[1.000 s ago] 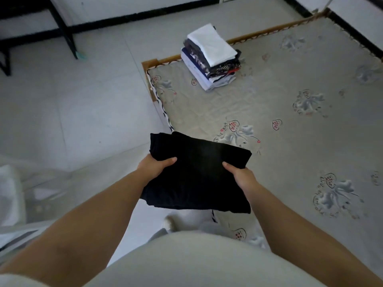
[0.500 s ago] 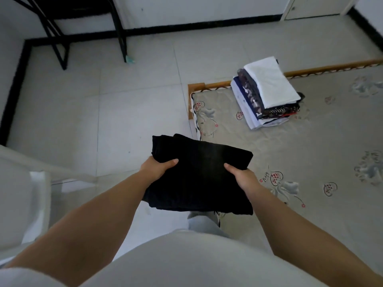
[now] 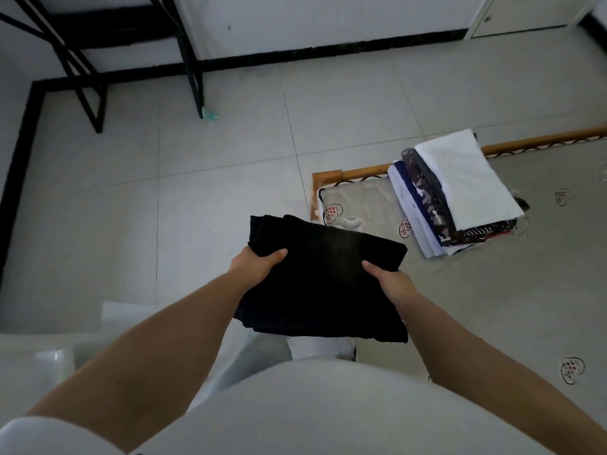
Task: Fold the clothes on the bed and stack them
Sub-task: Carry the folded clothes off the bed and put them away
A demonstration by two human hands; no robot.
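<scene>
Two hands' fingers grasping folded black garment (image 3: 323,284), clothes stack (image 3: 456,198) on bed (image 3: 525,290)

Both bare forearms reach up from the lower corners of the frame toward its centre. The left hand (image 3: 254,266) sits just left of centre, thumb laid on top and pointing right, its other fingers hidden below. The right hand (image 3: 391,282) sits just right of centre, thumb on top pointing up-left, fingers likewise hidden. White short sleeves show at the bottom edge.
</scene>
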